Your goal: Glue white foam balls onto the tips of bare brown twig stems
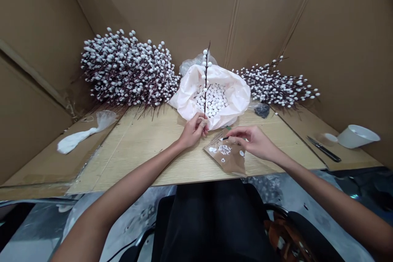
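My left hand point(195, 131) is closed round the lower end of a dark brown berry stem point(206, 77), which stands upright with white berries along its upper part. My right hand point(253, 141) pinches a small dark stick point(225, 138) that has a white tip. Just below it lies a brown piece of card or packet point(230, 164) dabbed with white paste point(224, 150). Behind both hands, a pinkish-white plastic bag point(241, 92) is open, full of loose white berries point(215, 104). Some fingertips look wrapped in pale tape.
Finished-looking berry stems lie heaped at the left point(129, 69), with a smaller pile point(276, 86) at the right. A clear bag of white material point(76, 141) rests far left. At the right are a knife point(325, 150) and a white cup point(357, 137). Cardboard walls point(196, 20) enclose the table.
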Available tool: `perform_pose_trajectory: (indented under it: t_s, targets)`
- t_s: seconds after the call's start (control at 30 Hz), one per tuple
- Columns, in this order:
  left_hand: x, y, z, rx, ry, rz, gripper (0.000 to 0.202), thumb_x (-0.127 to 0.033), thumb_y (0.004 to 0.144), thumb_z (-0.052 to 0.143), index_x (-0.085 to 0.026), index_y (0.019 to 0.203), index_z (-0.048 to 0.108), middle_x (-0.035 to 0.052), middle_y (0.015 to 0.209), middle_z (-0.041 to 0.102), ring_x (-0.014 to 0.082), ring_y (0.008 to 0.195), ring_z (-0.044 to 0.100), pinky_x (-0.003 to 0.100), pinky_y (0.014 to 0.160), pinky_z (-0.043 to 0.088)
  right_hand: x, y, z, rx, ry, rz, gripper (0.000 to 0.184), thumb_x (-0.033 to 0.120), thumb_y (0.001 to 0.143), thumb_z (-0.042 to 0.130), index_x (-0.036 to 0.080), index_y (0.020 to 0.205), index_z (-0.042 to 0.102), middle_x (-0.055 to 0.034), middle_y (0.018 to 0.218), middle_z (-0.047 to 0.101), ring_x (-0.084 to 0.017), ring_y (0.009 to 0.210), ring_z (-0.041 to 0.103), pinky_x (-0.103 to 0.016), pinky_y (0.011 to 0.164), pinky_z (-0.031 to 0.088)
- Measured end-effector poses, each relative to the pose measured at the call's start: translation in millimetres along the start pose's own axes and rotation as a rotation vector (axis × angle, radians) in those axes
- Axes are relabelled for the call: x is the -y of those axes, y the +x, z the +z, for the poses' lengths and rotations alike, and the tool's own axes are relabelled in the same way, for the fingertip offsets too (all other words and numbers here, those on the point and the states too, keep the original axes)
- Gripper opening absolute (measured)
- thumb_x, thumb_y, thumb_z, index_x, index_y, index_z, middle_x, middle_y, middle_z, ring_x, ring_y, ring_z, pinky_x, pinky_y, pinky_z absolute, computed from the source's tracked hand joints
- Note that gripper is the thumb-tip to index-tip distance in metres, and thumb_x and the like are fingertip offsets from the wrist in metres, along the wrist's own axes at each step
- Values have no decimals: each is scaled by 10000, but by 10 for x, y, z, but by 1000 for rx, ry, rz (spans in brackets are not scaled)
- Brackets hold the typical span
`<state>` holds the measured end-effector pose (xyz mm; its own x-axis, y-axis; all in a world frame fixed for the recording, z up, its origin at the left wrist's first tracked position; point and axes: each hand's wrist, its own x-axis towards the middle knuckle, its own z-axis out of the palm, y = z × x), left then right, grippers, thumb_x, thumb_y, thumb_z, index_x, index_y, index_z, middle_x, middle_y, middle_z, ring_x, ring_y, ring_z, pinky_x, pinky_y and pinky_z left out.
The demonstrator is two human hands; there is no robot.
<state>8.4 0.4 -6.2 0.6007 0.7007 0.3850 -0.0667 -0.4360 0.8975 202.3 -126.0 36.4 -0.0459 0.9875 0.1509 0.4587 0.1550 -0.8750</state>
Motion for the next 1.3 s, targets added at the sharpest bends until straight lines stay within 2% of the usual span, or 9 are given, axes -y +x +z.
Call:
perform_pose_trajectory:
  t_s: [0.17,0.3,0.4,0.63,0.93,1.17,1.3]
  targets:
    - [-37,-25,43,17,-58,5,225,-381,921,499,-164,983,489,-3,687,604,98,571,607,189,495,496,79,71,141,94,-318,-226,190,122,844,529,152,897,709,-67,864,736,-181,775,669,-295,706,509]
    - [-71,-53,85,52,-105,-31,241,-387,914,515,-164,1000,490,0,695,611,104,597,619,196,527,502,45,106,235,132,-432,-402,203,85,866,497,136,913,688,-88,873,707,-201,820,647,-332,757,515]
    - [-82,-64,102,83,-135,-65,275,-413,894,544,-168,1004,486,4,702,620,116,617,627,218,557,517,-9,121,269,142,-491,-462,239,74,885,447,112,945,675,-128,934,685,-227,887,633,-368,789,522]
    - [-33,-64,112,223,-134,-87,289,-446,895,533,-176,981,477,-1,709,601,111,581,604,234,567,517,-81,131,315,145,-552,-535,249,43,878,428,104,957,655,-140,931,659,-241,893,606,-384,779,534]
    - [-66,-67,99,239,-51,-36,265,-438,915,494,-182,983,484,-8,704,589,109,578,586,228,574,502,-184,158,396,149,-608,-534,267,30,866,426,137,987,638,-129,977,667,-244,957,590,-412,857,513]
    - [-31,-67,109,229,-31,-41,278,-455,909,494,-182,954,476,-4,716,588,109,578,582,225,566,493,-205,149,416,172,-636,-529,316,-7,835,429,90,1054,635,-163,1051,662,-266,1032,584,-421,891,507]
    - [-24,-70,112,238,-11,-22,253,-431,921,478,-180,955,469,-2,729,591,111,591,591,224,570,496,-183,144,419,190,-615,-504,307,-13,827,430,96,1023,638,-162,1063,660,-265,1043,585,-418,885,506]
